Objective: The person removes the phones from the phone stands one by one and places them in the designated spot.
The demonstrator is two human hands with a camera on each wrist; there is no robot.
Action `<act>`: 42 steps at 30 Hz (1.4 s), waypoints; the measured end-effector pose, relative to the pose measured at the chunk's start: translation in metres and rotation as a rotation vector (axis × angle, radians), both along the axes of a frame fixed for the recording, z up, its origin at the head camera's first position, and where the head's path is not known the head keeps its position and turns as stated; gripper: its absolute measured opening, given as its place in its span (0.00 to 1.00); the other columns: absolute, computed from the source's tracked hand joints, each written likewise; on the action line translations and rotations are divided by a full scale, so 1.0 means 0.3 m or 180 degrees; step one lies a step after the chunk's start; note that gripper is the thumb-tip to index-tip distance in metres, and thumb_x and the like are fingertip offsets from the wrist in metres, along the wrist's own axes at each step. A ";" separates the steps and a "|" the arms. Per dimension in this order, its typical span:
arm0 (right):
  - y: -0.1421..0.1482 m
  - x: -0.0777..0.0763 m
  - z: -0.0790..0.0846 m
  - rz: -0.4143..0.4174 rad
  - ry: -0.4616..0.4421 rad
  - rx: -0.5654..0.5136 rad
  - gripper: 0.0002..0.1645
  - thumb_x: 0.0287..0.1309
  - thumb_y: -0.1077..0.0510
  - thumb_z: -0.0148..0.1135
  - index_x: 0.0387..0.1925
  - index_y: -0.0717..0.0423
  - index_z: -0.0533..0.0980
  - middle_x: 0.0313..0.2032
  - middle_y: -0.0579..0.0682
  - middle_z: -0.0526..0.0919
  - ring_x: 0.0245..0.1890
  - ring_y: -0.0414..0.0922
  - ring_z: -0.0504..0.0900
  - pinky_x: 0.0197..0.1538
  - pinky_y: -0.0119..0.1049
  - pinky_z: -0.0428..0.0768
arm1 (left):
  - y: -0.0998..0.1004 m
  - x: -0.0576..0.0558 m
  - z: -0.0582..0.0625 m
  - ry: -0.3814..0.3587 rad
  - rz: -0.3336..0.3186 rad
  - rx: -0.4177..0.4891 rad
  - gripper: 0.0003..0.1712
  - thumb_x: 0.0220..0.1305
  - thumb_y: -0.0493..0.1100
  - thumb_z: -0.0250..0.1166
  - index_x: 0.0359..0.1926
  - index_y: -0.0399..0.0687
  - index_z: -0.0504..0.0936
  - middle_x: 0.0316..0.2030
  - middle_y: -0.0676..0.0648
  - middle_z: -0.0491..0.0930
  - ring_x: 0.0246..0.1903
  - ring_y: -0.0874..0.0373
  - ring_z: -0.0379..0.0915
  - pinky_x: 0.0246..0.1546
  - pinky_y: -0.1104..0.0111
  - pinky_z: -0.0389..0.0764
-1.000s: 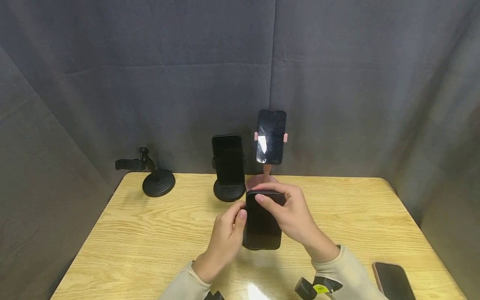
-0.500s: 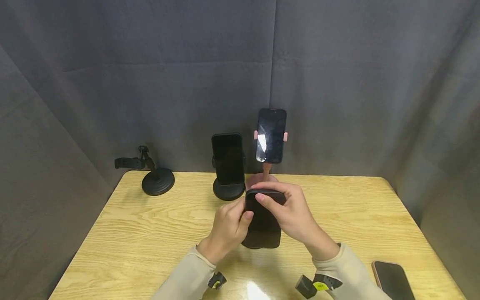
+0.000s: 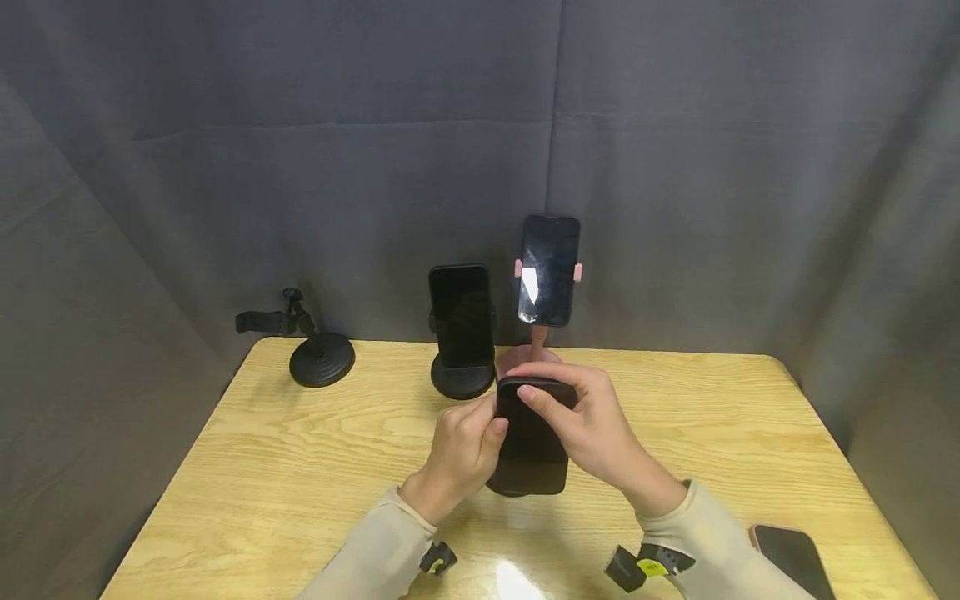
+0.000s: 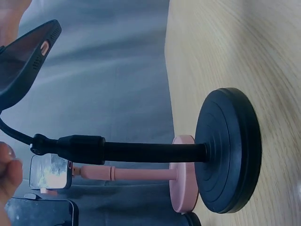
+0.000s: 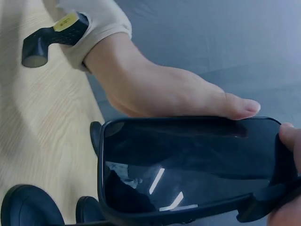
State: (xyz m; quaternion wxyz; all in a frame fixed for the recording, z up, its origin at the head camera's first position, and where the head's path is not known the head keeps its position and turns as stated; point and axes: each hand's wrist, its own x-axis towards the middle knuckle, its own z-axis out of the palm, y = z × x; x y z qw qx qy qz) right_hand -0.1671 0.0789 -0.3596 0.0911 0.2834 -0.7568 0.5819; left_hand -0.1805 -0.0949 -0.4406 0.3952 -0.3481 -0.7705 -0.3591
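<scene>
A black phone [image 3: 531, 454] stands upright near the middle of the table, its screen facing me. Behind it, the left wrist view shows a black phone stand [image 4: 155, 151] with a round base and thin neck reaching up to the phone. My left hand [image 3: 461, 446] grips the phone's left edge, thumb in front and fingers hidden behind. With my right hand [image 3: 592, 417] I pinch its upper right corner, thumb on the front and fingers over the top. A black clamp arm [image 5: 263, 202] shows at the phone's side in the right wrist view.
Behind are a phone [image 3: 462, 317] on a black stand and another phone [image 3: 550, 271] in a pink stand [image 3: 538, 342]. A black stand [image 3: 322, 360] with a sideways clamp is back left. A phone [image 3: 793, 558] lies front right. Grey curtains [image 3: 337, 183] surround the table [image 3: 300, 467].
My left hand has shifted slightly up and inward along the phone's edge, its thumb coming further over the front. My right hand keeps its hold on the top corner. The head view has shifted slightly.
</scene>
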 end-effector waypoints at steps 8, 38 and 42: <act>0.000 -0.002 0.021 0.0033 0.0006 0.0064 0.11 0.62 0.69 0.66 0.46 0.62 0.85 0.45 0.57 0.89 0.50 0.36 0.83 0.59 0.27 0.78 | 0.000 0.009 0.000 -0.0116 0.0156 0.0006 0.37 0.81 0.61 0.28 0.28 0.45 0.73 0.16 0.53 0.68 0.16 0.65 0.61 0.15 0.74 0.63; -0.005 -0.017 0.046 0.0086 -0.0049 0.0064 0.10 0.62 0.70 0.65 0.44 0.64 0.85 0.48 0.61 0.87 0.50 0.34 0.84 0.55 0.26 0.81 | 0.005 0.020 -0.011 -0.0136 0.0417 0.0066 0.37 0.81 0.61 0.29 0.27 0.44 0.74 0.14 0.54 0.67 0.14 0.66 0.57 0.14 0.78 0.55; -0.005 -0.018 0.049 0.0072 -0.0034 0.0061 0.10 0.62 0.70 0.65 0.44 0.64 0.85 0.47 0.61 0.88 0.49 0.34 0.85 0.54 0.26 0.82 | 0.005 0.026 -0.009 -0.0125 0.0435 0.0048 0.37 0.81 0.61 0.29 0.27 0.44 0.74 0.14 0.53 0.67 0.13 0.66 0.57 0.14 0.78 0.55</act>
